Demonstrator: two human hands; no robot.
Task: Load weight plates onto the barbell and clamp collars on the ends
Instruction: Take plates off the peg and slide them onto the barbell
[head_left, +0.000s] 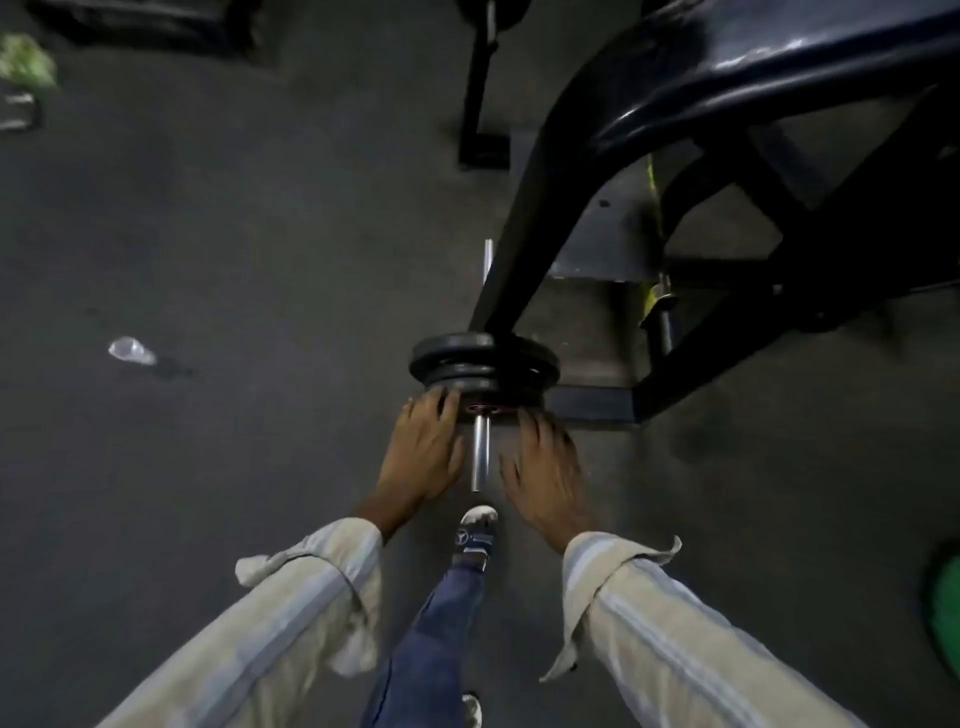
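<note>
A steel barbell sleeve (479, 452) points toward me in the middle of the view. A stack of black weight plates (480, 364) sits on it, pushed against the far side. My left hand (423, 454) lies flat with its fingers on the left face of the nearest plate. My right hand (545, 473) presses the right face the same way, fingers spread. The bare end of the sleeve sticks out between both hands. The far end of the bar (487, 260) shows behind a black frame. No collar is visible.
A black bench frame (675, 156) rises right behind the plates and to the right. My shoe (475, 530) stands just below the sleeve tip. A crumpled plastic bottle (131, 352) lies on the dark floor at left. A green plate (945, 597) sits at the right edge.
</note>
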